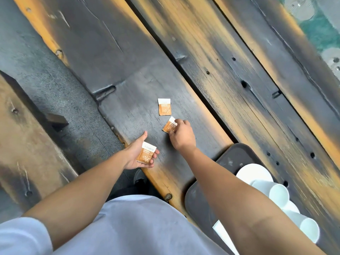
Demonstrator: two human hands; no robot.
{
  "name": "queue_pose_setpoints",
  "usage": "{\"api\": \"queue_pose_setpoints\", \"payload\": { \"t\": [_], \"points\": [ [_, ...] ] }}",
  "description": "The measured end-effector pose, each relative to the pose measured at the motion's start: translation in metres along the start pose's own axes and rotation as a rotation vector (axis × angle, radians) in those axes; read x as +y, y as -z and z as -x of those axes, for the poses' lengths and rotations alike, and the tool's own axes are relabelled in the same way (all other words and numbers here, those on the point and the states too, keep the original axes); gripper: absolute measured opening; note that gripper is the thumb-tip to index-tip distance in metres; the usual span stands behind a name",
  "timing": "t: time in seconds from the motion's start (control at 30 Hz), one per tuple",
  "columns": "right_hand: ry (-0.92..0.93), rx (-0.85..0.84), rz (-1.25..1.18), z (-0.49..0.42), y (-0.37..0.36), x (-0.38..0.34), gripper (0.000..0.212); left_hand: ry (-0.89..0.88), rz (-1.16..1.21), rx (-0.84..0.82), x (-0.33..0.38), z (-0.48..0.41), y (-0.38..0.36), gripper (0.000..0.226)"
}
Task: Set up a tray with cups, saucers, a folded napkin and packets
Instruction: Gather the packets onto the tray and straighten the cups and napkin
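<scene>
Wood table (128, 74): dark scorched planks, with the tray at the near right.
Left hand (141, 155): palm up, fingers loosely spread, with a packet (146, 152) lying flat on it.
Right hand (181, 135): thumb and fingers pinch a second packet (169, 126) by its edge, low over the wood. I cannot tell whether it is touching the table.
Third packet (164, 107): flat on the table just beyond the right hand, untouched.
Tray (230, 159): carries a saucer (253, 173) and two cups (278, 193). I see no packet on it.
Done, as I judge: cups and saucers are loaded.
Left to do: gather all three packets and carry them to the tray.
Hidden: the right arm covers much of the tray. A white strip (219, 230) beside the arm may be the napkin, but I cannot tell. A white rim between the cups may be another saucer. The frame cuts off the tray's near end.
</scene>
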State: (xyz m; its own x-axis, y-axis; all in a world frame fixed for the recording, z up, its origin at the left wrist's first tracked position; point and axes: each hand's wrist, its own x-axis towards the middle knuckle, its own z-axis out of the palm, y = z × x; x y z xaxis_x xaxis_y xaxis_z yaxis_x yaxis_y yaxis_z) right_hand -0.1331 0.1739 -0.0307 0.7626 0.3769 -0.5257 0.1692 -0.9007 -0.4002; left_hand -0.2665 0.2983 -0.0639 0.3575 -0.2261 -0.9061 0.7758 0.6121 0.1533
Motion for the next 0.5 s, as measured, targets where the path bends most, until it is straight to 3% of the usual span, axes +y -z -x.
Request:
{"api": "queue_pose_setpoints", "payload": {
  "t": [0.5],
  "points": [
    [-0.007,-0.043,0.042,-0.025,-0.002,0.001,0.038,-0.013,0.043,0.019,0.008,-0.011,-0.001,0.088]
  ]
}}
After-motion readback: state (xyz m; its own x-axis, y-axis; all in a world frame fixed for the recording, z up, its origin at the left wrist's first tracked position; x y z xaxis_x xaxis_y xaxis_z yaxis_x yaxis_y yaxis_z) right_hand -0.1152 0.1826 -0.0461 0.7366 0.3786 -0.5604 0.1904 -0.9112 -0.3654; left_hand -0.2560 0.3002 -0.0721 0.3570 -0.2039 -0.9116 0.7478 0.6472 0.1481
